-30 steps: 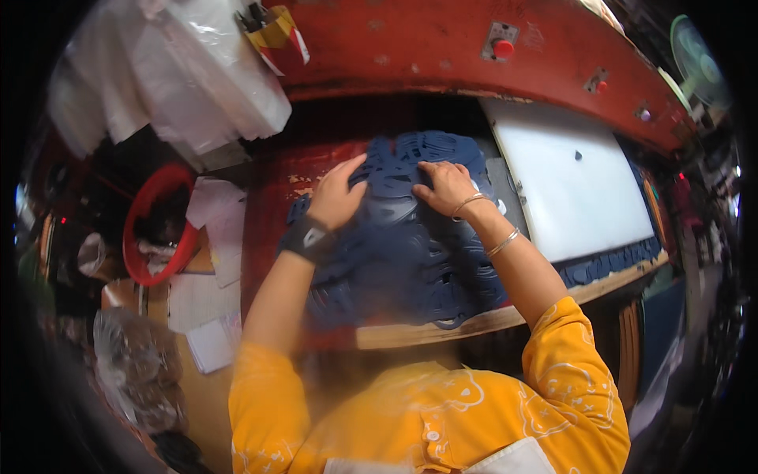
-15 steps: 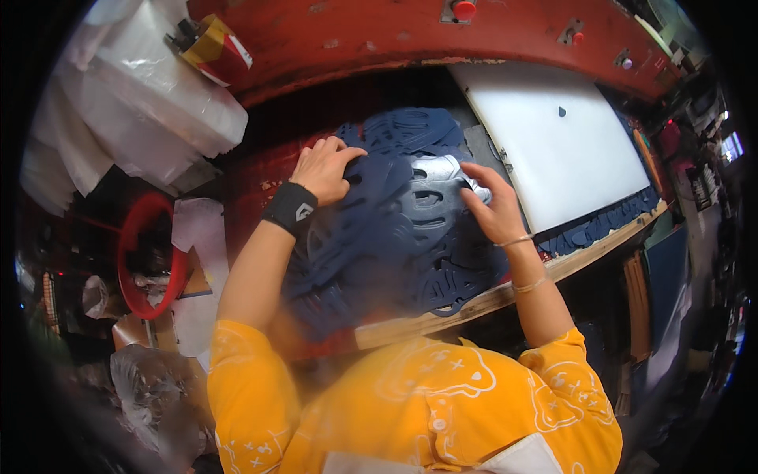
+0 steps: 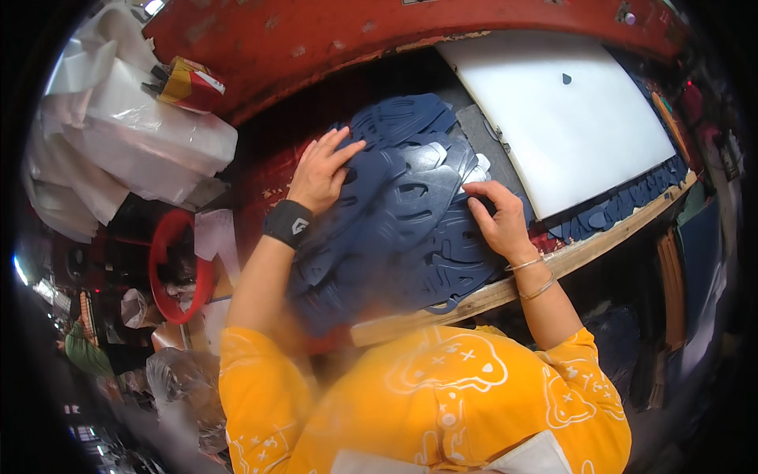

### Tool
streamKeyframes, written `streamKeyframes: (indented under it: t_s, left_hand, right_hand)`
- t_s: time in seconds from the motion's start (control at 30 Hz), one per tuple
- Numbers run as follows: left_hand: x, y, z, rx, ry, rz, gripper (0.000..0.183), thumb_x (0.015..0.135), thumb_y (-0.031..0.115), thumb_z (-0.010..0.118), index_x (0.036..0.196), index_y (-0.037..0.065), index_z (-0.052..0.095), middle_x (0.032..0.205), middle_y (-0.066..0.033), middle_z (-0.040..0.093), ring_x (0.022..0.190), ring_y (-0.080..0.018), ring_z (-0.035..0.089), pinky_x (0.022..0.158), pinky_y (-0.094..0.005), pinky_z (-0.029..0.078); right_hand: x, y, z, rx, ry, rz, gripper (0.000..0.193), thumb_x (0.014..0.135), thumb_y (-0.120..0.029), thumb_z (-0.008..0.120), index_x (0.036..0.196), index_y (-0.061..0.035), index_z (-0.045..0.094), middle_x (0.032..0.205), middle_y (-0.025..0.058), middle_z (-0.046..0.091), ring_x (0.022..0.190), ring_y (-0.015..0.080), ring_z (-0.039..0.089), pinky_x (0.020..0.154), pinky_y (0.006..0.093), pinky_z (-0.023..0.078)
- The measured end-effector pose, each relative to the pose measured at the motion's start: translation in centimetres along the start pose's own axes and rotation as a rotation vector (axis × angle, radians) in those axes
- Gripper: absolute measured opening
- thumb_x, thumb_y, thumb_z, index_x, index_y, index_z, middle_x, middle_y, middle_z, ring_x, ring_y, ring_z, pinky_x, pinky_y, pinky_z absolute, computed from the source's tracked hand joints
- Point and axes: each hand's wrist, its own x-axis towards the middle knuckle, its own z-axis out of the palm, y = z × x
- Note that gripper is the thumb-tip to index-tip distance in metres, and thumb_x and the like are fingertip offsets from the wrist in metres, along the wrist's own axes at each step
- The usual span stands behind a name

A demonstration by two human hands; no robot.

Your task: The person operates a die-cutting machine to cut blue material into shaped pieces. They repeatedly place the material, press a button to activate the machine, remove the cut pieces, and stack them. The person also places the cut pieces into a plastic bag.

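Observation:
A heap of thin navy cut-out pieces (image 3: 379, 229) with curved slots lies before me, the upper ones shining grey where light catches them. My left hand (image 3: 322, 170), a black band on its wrist, rests along the heap's left edge with fingers spread and nothing gripped. At the opposite side my right hand (image 3: 501, 217) has thumb and forefinger bent close together at the right edge of an upper navy cut-out piece (image 3: 422, 193). Its other fingers are curled under and partly hidden. A pale, bright patch (image 3: 476, 172) shows just beyond the right fingertips.
To the right lies a thick white board (image 3: 560, 126) bearing one small dark scrap. A wooden rail (image 3: 521, 272) runs along the near edge. Behind stands a red machine beam (image 3: 316, 47). Plastic-wrapped stacks (image 3: 142, 150) and a red ring (image 3: 158, 268) are at the left.
The view has shifted. My right thumb and forefinger have come closer together at the piece's edge. The upper piece lies differently, covering some of the bright patch. My left hand stays at the heap's left.

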Motion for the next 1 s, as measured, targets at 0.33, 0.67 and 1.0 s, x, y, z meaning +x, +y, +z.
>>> streamKeyframes:
  t_s: [0.33, 0.67, 1.0]
  left_hand:
    - [3.0, 0.3, -6.4, -0.381, -0.23, -0.27, 0.057, 0.066, -0.01, 0.051, 0.118, 0.008, 0.062, 0.098, -0.0079, 0.06, 0.094, -0.0185, 0.057, 0.084, -0.0274, 0.046]
    - [-0.8, -1.6, -2.7, -0.422, 0.03, -0.188, 0.02, 0.078, 0.001, 0.058, 0.097, 0.004, 0.052, 0.088, -0.009, 0.059, 0.086, -0.0183, 0.061, 0.08, -0.0294, 0.049]
    - [-10.6, -4.0, -22.5, -0.033, 0.419, -0.38, 0.033, 0.091, 0.012, 0.057, 0.123, 0.002, 0.051, 0.086, -0.0041, 0.056, 0.079, -0.0108, 0.053, 0.073, -0.0245, 0.044]
  right_hand:
    - [0.0, -0.1, 0.1, 0.012, 0.021, 0.043, 0.018, 0.083, -0.002, 0.062, 0.1, -0.0012, 0.066, 0.092, 0.0115, 0.067, 0.085, 0.0229, 0.065, 0.077, 0.0292, 0.05]
    - [-0.1, 0.3, 0.1, 0.044, 0.037, 0.096, 0.016, 0.083, -0.002, 0.062, 0.099, -0.0019, 0.067, 0.091, 0.0118, 0.067, 0.084, 0.0232, 0.066, 0.075, 0.0297, 0.051]
    - [0.1, 0.3, 0.1, 0.068, 0.009, 0.104, 0.016, 0.083, -0.002, 0.062, 0.099, -0.0007, 0.067, 0.092, 0.0118, 0.067, 0.085, 0.0223, 0.066, 0.077, 0.0292, 0.05]
